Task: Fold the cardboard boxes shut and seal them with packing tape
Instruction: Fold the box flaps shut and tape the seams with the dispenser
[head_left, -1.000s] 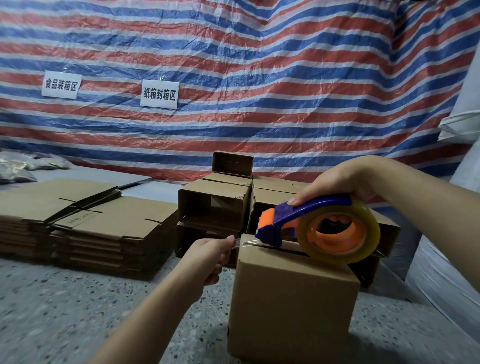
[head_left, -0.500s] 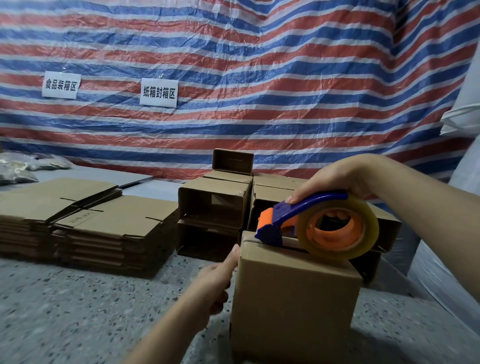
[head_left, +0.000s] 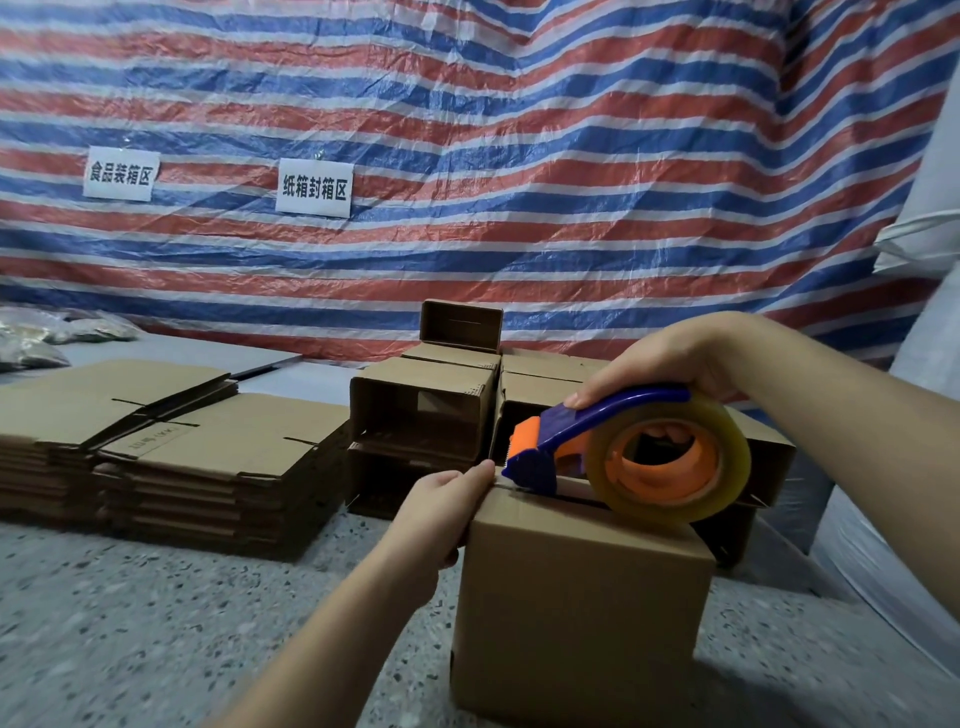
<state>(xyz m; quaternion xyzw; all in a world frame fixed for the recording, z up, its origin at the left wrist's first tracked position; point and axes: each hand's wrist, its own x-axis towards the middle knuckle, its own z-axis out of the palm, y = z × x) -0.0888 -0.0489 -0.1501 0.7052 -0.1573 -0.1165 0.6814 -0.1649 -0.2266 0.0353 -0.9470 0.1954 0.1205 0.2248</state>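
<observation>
Head view, notes from beside the counter (head_left: 130, 623). Largest first: striped tarp (head_left: 519, 130) fills the back wall, two paper signs (head_left: 315, 188) pinned at about 10 o'clock. Flat cardboard stacks (head_left: 156, 447) sit at 9 o'clock on the speckled counter; open boxes (head_left: 421, 410) are piled at 12 o'clock, behind the work.

Box being sealed (head_left: 576, 613) stands at 6 o'clock, near the counter's front edge, flaps folded down, centre seam showing dark under the tool.

Tape dispenser (head_left: 623, 457) rests on the box top, blue-and-orange nose at the 9 o'clock edge, clear roll behind it.

Right hand (head_left: 660, 364): grip wrapped over the blue handle, fingers curled through the orange core. Left hand (head_left: 441, 509): grip lies against the 9 o'clock side wall, thumb up at the top corner, apparently pressing the tape end down; whether the fingers curl under, cannot tell.

Judgement: tape start is anchored on the side. To do it well, hold that anchor firm, keep the nose low on the seam, draw straight toward 3 o'clock with even pressure, carry over the far edge before cutting. Skew risks wrinkles.
</observation>
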